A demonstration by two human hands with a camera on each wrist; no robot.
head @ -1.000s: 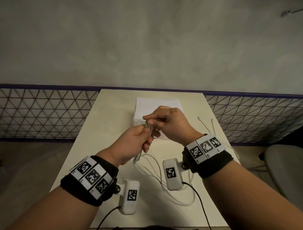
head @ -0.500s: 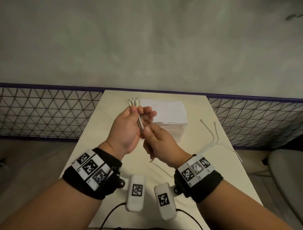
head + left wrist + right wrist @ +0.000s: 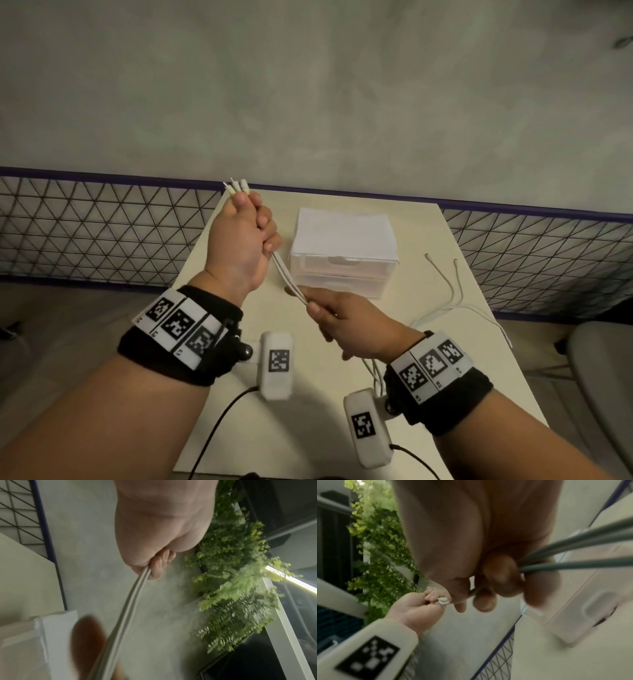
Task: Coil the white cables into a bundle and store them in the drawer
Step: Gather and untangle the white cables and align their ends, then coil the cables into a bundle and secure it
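Note:
Three white cables (image 3: 287, 276) run taut between my hands above the table. My left hand (image 3: 244, 240) is raised at the left and grips them in a fist, with their plug ends (image 3: 235, 186) sticking out above it. My right hand (image 3: 346, 320) pinches the same cables (image 3: 573, 551) lower down and nearer to me. The loose tails (image 3: 452, 301) trail over the table to the right. The white drawer unit (image 3: 342, 253) stands behind the hands with both drawers closed. In the left wrist view the cables (image 3: 130, 607) leave the left fist (image 3: 154, 562).
The cream table (image 3: 301, 428) ends close behind the drawer unit at a grey wall. Wire mesh panels (image 3: 102, 233) flank it on both sides. A grey chair seat (image 3: 603, 370) sits at the right edge. Black camera leads (image 3: 219, 421) hang near the front edge.
My left hand has lifted the plug ends up and to the left. My right hand has slid down the cables toward me, so the stretch between the hands has grown longer.

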